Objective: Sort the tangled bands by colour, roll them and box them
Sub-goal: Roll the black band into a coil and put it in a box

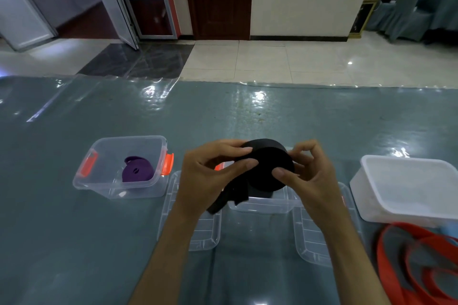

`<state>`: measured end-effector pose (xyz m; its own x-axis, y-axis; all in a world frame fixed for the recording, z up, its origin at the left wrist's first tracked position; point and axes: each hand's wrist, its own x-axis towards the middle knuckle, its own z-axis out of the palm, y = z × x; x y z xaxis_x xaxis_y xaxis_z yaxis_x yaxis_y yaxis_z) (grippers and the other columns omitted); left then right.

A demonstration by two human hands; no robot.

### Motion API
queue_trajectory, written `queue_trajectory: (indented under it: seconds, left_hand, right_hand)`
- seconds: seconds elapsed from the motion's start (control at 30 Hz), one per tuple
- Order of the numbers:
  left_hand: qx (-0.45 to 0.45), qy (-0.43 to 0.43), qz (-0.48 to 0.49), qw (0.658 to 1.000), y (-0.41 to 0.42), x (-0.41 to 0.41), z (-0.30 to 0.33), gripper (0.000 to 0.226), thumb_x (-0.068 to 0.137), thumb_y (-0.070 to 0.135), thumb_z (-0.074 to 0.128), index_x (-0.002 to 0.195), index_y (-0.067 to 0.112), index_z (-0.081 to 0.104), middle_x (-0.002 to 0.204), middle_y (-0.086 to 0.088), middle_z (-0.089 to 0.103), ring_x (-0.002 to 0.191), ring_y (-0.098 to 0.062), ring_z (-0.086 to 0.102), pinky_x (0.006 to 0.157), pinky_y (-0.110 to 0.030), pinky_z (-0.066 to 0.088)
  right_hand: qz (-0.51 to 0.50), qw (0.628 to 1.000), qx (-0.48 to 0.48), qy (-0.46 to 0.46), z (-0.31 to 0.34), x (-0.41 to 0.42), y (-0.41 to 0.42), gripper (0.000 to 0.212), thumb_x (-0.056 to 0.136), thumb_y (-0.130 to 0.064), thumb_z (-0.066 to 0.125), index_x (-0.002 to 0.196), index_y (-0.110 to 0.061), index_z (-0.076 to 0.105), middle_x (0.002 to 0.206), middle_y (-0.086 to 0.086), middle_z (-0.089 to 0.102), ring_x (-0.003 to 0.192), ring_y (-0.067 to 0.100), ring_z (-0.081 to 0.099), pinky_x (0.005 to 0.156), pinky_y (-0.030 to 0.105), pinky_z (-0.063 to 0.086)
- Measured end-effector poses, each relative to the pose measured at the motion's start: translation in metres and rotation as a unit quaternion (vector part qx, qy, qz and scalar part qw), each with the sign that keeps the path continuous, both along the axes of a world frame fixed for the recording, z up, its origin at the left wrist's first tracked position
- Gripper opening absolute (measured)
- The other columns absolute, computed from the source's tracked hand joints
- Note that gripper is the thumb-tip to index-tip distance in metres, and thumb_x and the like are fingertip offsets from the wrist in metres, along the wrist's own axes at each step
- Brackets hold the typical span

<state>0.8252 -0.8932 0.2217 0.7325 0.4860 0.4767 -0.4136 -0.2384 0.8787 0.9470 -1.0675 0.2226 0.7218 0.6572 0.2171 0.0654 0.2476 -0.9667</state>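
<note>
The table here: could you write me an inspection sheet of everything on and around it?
Surface: grey-green table under a glossy clear cover.
Job's things: black band, mostly rolled, loose tail hanging, held above an open clear box; rolled purple band inside the clear box with orange latches; red bands lying loose at the right.
Clutter: two clear lids flat on the table; a white box, upside down.
Grippers: left hand and right hand both pinch the black roll.
Cables: nothing seen.
Surroundings: tiled floor, dark wooden door, glass doors, covered chairs.
</note>
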Motion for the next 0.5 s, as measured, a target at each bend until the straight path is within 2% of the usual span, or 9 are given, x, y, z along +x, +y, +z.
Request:
queue_trajectory:
  seconds: [0.07,0.13,0.2,0.27,0.33,0.37,0.43,0.5]
  left_hand:
    - [-0.031,-0.012,-0.008,0.999,-0.006,0.003,-0.004,0.021,0.086,0.025,0.085,0.105,0.019,0.083,0.115,-0.003,0.079,0.111,-0.026,0.075,0.097,-0.032,0.059]
    - [-0.052,-0.012,-0.024,0.998,-0.008,0.004,-0.005,0.023,0.088,0.024,0.082,0.112,0.022,0.082,0.117,-0.002,0.078,0.113,-0.023,0.074,0.099,-0.027,0.057]
    - [-0.046,0.0,-0.038,0.998,-0.007,0.003,-0.004,0.027,0.091,0.024,0.08,0.118,0.026,0.08,0.119,0.0,0.077,0.114,-0.021,0.073,0.099,-0.025,0.056]
    - [0.003,0.006,-0.028,1.0,-0.004,0.002,-0.004,0.026,0.094,0.023,0.077,0.12,0.025,0.079,0.12,0.003,0.077,0.115,-0.02,0.073,0.098,-0.024,0.056]
    - [0.06,0.005,-0.004,0.998,-0.004,0.0,-0.005,0.023,0.097,0.018,0.075,0.12,0.019,0.079,0.122,0.003,0.077,0.116,-0.02,0.073,0.099,-0.027,0.057]
    - [0.073,0.005,0.003,0.997,-0.005,-0.001,-0.006,0.022,0.097,0.017,0.075,0.118,0.016,0.079,0.122,0.002,0.077,0.116,-0.021,0.073,0.1,-0.029,0.057]
    - [0.075,0.009,0.002,0.997,-0.008,-0.002,-0.008,0.02,0.097,0.015,0.075,0.117,0.013,0.079,0.122,0.001,0.077,0.116,-0.023,0.073,0.1,-0.03,0.057]
    - [0.061,0.023,-0.025,0.998,-0.009,-0.005,-0.006,0.025,0.096,0.013,0.075,0.12,0.016,0.078,0.123,0.002,0.076,0.118,-0.023,0.072,0.099,-0.027,0.056]
  right_hand:
    - [-0.023,0.999,0.01,-0.031,0.0,0.0,-0.001,0.048,0.078,-0.047,0.09,0.118,-0.033,0.067,0.107,0.008,0.077,0.098,0.027,0.077,0.077,0.033,0.064]
    - [-0.049,0.998,0.037,-0.034,0.001,-0.002,-0.001,0.042,0.081,-0.042,0.087,0.119,-0.033,0.073,0.115,0.008,0.077,0.107,0.029,0.076,0.083,0.034,0.064]
    - [-0.053,0.997,0.055,-0.003,0.001,-0.006,0.0,0.036,0.079,-0.04,0.089,0.11,-0.03,0.075,0.117,0.009,0.077,0.108,0.029,0.076,0.081,0.033,0.064]
    - [-0.037,0.998,0.043,0.017,0.002,-0.009,0.0,0.03,0.077,-0.035,0.091,0.093,-0.023,0.068,0.111,0.009,0.079,0.102,0.028,0.078,0.076,0.032,0.064]
    - [-0.032,0.999,0.014,-0.003,0.0,-0.011,-0.002,0.038,0.079,-0.035,0.091,0.084,-0.016,0.059,0.11,0.012,0.079,0.099,0.03,0.078,0.074,0.037,0.066]
    - [-0.036,0.999,0.008,-0.012,0.0,-0.012,-0.003,0.035,0.079,-0.034,0.09,0.084,-0.017,0.059,0.108,0.012,0.079,0.098,0.031,0.079,0.073,0.038,0.066]
    - [-0.05,0.998,0.018,-0.023,0.004,-0.016,-0.005,0.026,0.079,-0.03,0.088,0.092,-0.025,0.066,0.104,0.009,0.079,0.096,0.027,0.079,0.075,0.031,0.065]
    - [-0.063,0.997,0.039,-0.03,0.006,-0.02,-0.006,0.026,0.082,-0.025,0.085,0.103,-0.033,0.071,0.105,0.007,0.08,0.098,0.023,0.079,0.078,0.025,0.063]
